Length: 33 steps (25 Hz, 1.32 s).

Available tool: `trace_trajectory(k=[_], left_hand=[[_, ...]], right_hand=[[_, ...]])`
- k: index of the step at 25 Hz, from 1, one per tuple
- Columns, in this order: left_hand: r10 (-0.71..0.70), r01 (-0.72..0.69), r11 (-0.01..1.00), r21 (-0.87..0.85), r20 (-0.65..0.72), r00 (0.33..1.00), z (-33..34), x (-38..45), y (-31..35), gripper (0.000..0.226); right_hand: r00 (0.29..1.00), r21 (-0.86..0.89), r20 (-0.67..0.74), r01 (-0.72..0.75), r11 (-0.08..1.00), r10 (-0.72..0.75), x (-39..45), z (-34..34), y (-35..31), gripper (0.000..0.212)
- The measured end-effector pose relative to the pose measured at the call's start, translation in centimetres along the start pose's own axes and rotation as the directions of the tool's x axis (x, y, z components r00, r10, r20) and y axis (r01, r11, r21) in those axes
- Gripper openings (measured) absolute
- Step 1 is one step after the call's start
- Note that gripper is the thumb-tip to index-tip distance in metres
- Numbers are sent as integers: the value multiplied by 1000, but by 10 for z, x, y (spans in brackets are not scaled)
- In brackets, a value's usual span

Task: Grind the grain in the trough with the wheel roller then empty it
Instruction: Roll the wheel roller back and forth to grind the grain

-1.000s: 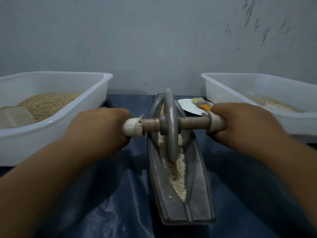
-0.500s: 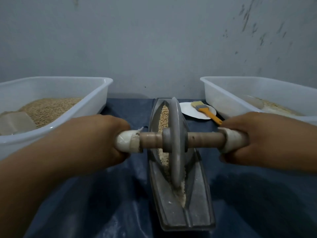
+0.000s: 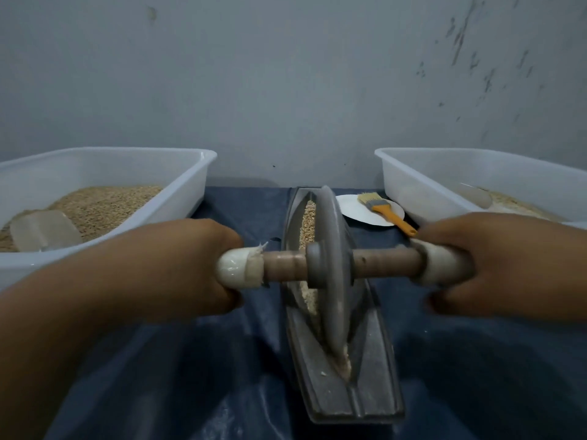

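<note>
A grey boat-shaped metal trough (image 3: 374, 389) lies lengthwise on the dark blue cloth, with pale grain (image 3: 307, 223) along its groove. The grey wheel roller (image 3: 332, 265) stands upright in the groove, its rim down near the trough's near end. A wooden axle runs through the wheel, with white-wrapped ends. My left hand (image 3: 178, 265) grips the left end of the axle. My right hand (image 3: 505, 262) grips the right end. Grain under the wheel is hidden.
A white tub (image 3: 178, 173) with whole grain and a clear scoop (image 3: 44, 230) sits at the left. A second white tub (image 3: 422, 182) with paler contents stands at the right. Between them, a white plate (image 3: 355, 211) holds an orange-handled brush (image 3: 384, 211). A grey wall closes the back.
The wheel has rolled toward me along the trough, from its middle to near its near end. Both hands came back with the axle, still gripping it.
</note>
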<state>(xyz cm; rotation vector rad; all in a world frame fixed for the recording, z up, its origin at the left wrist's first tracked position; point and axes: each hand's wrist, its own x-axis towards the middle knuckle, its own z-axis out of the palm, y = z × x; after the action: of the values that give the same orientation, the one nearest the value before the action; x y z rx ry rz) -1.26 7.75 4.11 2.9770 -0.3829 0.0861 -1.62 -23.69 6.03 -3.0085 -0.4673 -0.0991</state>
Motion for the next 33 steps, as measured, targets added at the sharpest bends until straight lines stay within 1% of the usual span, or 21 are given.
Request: trace_trajectory(k=[1, 3, 4, 5, 6, 7, 8, 10, 12, 14, 16, 17, 18, 19, 20, 22, 24, 26, 28, 31, 33], left_hand=[[19, -19, 1000, 19, -2, 1000, -4, -5, 0, 32], [27, -24, 998, 57, -57, 998, -3, -6, 1, 35], [14, -7, 997, 71, -102, 995, 2, -1, 2, 30], [-12, 26, 996, 85, -167, 986, 9, 5, 2, 23], [-37, 62, 994, 94, -242, 970, 15, 12, 2, 19], [-63, 96, 991, 96, -299, 952, 21, 19, 2, 21], [-84, 121, 988, 94, -331, 940, 27, 25, 3, 24], [-103, 138, 987, 82, -341, 934, 33, 31, 1, 25], [-87, 111, 991, 75, -272, 958, 31, 29, -3, 23], [-43, 50, 998, 39, -160, 986, 20, 18, -7, 24], [19, -18, 1000, 17, -49, 999, 6, 5, -7, 38], [36, -36, 999, 10, -8, 999, 1, 1, -8, 44], [37, -37, 999, -1, 15, 999, -1, -1, -8, 46], [25, -25, 1000, -2, 15, 1000, 1, 0, -8, 43], [7, -7, 1000, 10, -22, 1000, 5, 4, -7, 38], [-40, 56, 996, 76, -196, 980, 18, 16, -5, 22], [-67, 115, 986, 120, -346, 936, 27, 26, -2, 22], [-85, 131, 986, 104, -367, 926, 32, 31, -1, 25], [-77, 102, 991, 81, -269, 960, 30, 29, -5, 25], [-15, 16, 1000, 15, -67, 998, 10, 12, -8, 27], [28, -28, 999, 18, 11, 1000, -3, 0, -8, 41]], right_hand=[[999, 32, 42, 6, 999, -8, -7, -4, 2, 55], [999, 64, 31, 20, 998, -22, -7, -4, 1, 53], [1000, 57, -17, 14, 998, -13, -1, 1, -1, 46], [995, 37, -101, -5, 999, 9, 8, 9, -3, 36], [977, 0, -212, -28, 1000, 27, 18, 17, -5, 27], [950, -63, -310, -47, 997, 25, 27, 24, -8, 20], [929, -134, -369, -60, 989, 7, 36, 30, -12, 16], [916, -197, -400, -71, 978, -14, 44, 34, -16, 16], [938, -121, -345, -61, 991, 15, 38, 26, -12, 19], [985, 10, -167, -47, 999, 48, 21, 15, -4, 30], [1000, 61, 1, -21, 998, 21, 3, 4, 0, 48], [1000, 60, 31, -3, 998, 2, -2, 0, 1, 55], [1000, 47, 22, 12, 999, -13, -4, -1, 2, 58], [1000, 28, -13, 20, 999, -19, -2, 0, 2, 56], [998, 13, -65, 11, 1000, -10, 3, 4, 0, 52], [977, -15, -211, -32, 999, 28, 18, 16, -5, 37], [936, -95, -352, -61, 994, 24, 36, 31, -10, 23], [912, -160, -411, -72, 984, 0, 46, 37, -15, 19], [932, -113, -362, -59, 992, 14, 41, 31, -10, 23], [996, 3, -86, -16, 1000, 16, 13, 9, 4, 46], [999, 49, 42, 17, 999, -20, -5, -2, 7, 58]])
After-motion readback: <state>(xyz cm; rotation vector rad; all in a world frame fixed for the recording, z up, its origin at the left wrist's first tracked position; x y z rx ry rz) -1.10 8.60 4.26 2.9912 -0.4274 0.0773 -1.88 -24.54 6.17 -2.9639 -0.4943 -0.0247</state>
